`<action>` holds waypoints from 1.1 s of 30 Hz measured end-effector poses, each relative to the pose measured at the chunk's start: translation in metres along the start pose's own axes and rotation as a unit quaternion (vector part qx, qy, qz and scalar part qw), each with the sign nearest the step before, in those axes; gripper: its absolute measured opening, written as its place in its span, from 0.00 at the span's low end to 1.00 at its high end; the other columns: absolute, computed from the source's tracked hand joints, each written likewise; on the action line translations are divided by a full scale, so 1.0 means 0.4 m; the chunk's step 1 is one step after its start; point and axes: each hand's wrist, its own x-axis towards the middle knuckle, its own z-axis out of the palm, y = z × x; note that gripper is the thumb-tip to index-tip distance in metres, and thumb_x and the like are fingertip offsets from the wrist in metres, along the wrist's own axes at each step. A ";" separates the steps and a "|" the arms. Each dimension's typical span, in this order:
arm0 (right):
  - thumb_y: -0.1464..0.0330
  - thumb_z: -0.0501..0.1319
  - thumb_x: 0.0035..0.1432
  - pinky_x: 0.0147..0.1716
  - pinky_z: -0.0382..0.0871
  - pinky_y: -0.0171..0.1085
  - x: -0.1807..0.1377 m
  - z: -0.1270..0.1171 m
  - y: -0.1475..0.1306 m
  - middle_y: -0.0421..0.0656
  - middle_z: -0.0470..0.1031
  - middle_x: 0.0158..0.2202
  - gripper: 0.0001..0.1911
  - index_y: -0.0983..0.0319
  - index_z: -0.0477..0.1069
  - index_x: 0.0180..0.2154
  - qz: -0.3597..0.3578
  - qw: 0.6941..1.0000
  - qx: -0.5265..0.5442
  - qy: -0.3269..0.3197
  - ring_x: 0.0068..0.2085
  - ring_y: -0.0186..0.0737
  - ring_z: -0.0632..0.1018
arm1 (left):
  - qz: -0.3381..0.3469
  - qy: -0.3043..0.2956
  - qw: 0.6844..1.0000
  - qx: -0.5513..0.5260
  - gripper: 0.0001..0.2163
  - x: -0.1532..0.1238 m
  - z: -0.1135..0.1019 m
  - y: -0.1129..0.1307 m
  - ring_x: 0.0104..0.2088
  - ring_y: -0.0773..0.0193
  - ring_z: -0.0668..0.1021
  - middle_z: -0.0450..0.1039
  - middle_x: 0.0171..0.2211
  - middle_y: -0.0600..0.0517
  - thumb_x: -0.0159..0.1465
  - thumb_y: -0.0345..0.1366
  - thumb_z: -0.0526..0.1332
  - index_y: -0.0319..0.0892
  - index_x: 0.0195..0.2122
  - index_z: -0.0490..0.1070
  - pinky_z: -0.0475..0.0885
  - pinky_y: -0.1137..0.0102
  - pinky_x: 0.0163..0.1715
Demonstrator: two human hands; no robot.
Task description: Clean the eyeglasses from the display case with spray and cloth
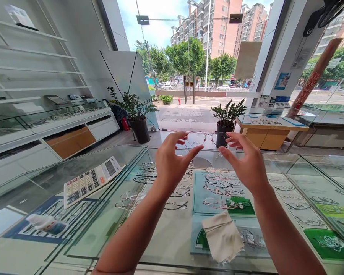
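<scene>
A pair of thin-rimmed eyeglasses (pixel 197 139) is held up in front of me, above the glass display counter, with small print on the left lens. My left hand (pixel 174 156) grips its left side, the thumb below and the fingers curled at the rim. My right hand (pixel 243 154) pinches the right side in the same way. On the counter top between my forearms lies a beige cleaning cloth (pixel 223 236). Rows of eyeglass frames (pixel 222 184) rest inside the case below my hands.
A calculator (pixel 91 180) and a white bottle (pixel 47 224) lie on the counter glass at the left. Beyond the counter stand two potted plants (pixel 140 128) by the glass doors. A wooden table (pixel 263 135) is at the right, shelves (pixel 37 70) at the left.
</scene>
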 end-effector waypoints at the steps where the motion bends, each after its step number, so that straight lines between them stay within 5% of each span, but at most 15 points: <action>1: 0.58 0.76 0.62 0.56 0.73 0.56 0.002 -0.003 0.002 0.46 0.82 0.50 0.23 0.47 0.80 0.57 0.006 1.000 -0.006 -0.004 0.48 0.54 0.79 | 0.006 -0.001 1.000 0.003 0.25 -0.001 0.001 0.000 0.39 0.58 0.84 0.84 0.44 0.48 0.61 0.55 0.76 0.46 0.52 0.76 0.75 0.63 0.39; 14: 0.51 0.66 0.70 0.47 0.79 0.58 0.003 -0.027 -0.012 0.50 0.83 0.59 0.26 0.52 0.73 0.64 0.022 0.983 -0.176 -0.057 0.50 0.56 0.85 | 0.075 0.017 0.996 0.050 0.22 -0.009 0.009 0.009 0.39 0.59 0.83 0.82 0.42 0.50 0.63 0.50 0.76 0.45 0.51 0.76 0.76 0.63 0.39; 24: 0.51 0.66 0.69 0.52 0.79 0.59 0.003 -0.029 -0.006 0.48 0.84 0.58 0.26 0.51 0.73 0.64 0.022 0.982 -0.178 -0.061 0.51 0.55 0.85 | 0.101 0.026 0.992 0.067 0.22 -0.010 0.011 0.009 0.38 0.59 0.83 0.82 0.40 0.50 0.64 0.52 0.75 0.44 0.51 0.76 0.75 0.64 0.39; 33: 0.51 0.66 0.70 0.46 0.80 0.57 0.008 -0.031 -0.001 0.48 0.83 0.60 0.25 0.50 0.72 0.64 0.028 0.981 -0.181 -0.068 0.51 0.57 0.85 | 0.130 0.037 0.987 0.085 0.22 -0.010 0.011 0.014 0.38 0.60 0.82 0.82 0.40 0.50 0.64 0.53 0.74 0.43 0.50 0.76 0.74 0.65 0.37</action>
